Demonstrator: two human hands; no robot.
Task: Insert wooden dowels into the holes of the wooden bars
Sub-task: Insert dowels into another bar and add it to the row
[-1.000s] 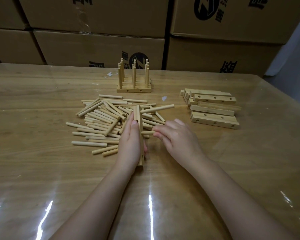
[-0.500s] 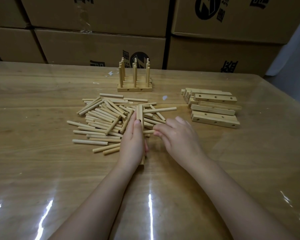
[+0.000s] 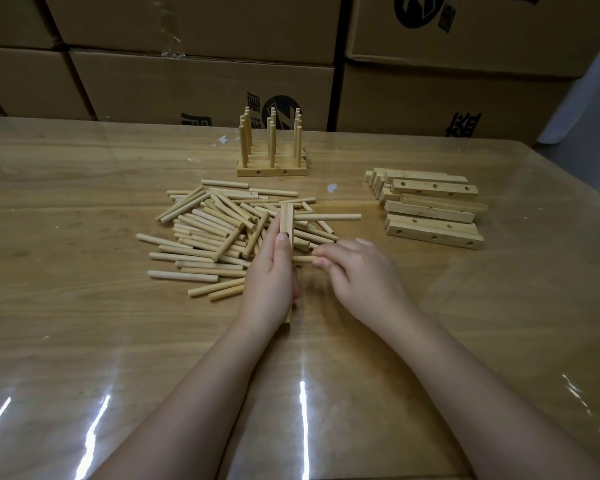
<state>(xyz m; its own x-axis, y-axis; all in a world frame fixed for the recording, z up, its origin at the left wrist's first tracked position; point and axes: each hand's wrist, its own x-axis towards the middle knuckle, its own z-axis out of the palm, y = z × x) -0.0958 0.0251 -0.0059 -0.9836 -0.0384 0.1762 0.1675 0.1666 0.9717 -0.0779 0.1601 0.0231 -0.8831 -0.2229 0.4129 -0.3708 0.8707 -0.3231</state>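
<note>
My left hand (image 3: 270, 278) grips a wooden bar (image 3: 287, 220) that stands on edge, pointing away from me, at the near side of the dowel pile (image 3: 222, 226). One dowel (image 3: 329, 217) sticks out sideways from the bar's far part, to the right. My right hand (image 3: 361, 275) pinches a second dowel (image 3: 303, 259) by its end, with its other end against the bar's right face near my left thumb. Most of that dowel and the bar's middle are hidden by my hands.
A stack of drilled bars (image 3: 430, 209) lies to the right. Finished bars with upright dowels (image 3: 272, 147) stand at the back centre. Cardboard boxes (image 3: 201, 88) line the far edge of the glossy wooden table (image 3: 66, 306).
My hands and the bar have hardly moved. The dowel in my right hand shows a little shorter beside the bar than a second ago.
</note>
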